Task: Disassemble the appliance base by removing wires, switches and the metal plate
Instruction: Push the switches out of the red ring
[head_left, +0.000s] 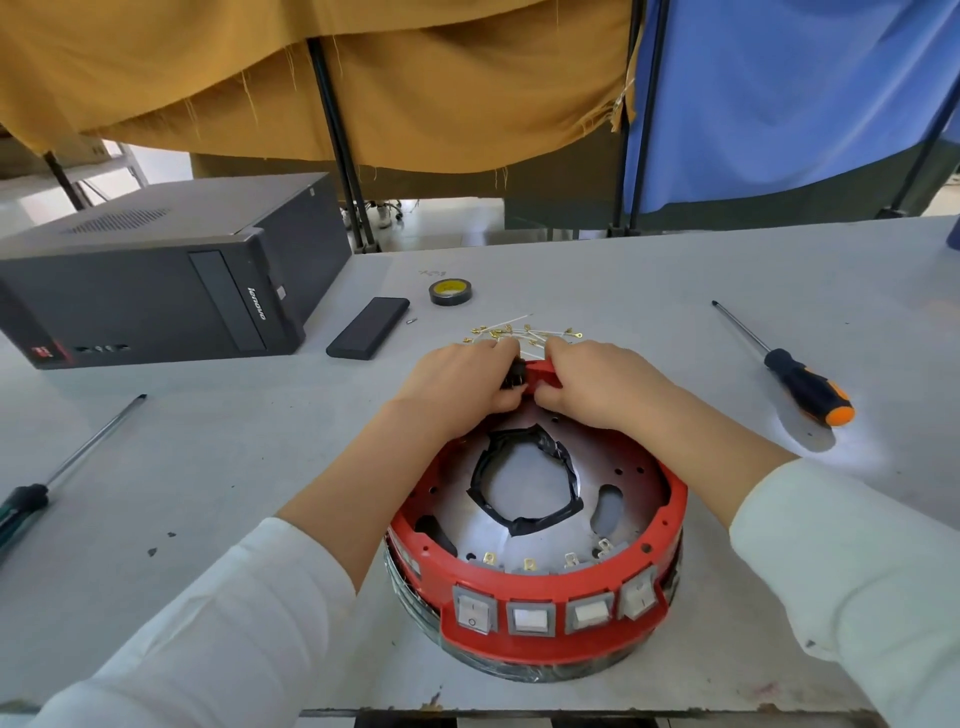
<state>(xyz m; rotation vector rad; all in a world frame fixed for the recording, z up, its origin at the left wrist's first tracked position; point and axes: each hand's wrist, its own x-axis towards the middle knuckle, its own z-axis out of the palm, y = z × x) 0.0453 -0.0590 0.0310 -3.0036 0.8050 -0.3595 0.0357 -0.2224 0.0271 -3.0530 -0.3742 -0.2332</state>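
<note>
Red round plastic appliance base sits at table centre, four grey rocker switches at 6 o'clock. At 12 o'clock, left hand grips a half-hidden black part; right hand pinches the rim.

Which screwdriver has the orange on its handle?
The screwdriver on the right, beside the right hand. Its black handle has orange patches and an orange end. The screwdriver on the left has a dark handle with no orange.
</note>
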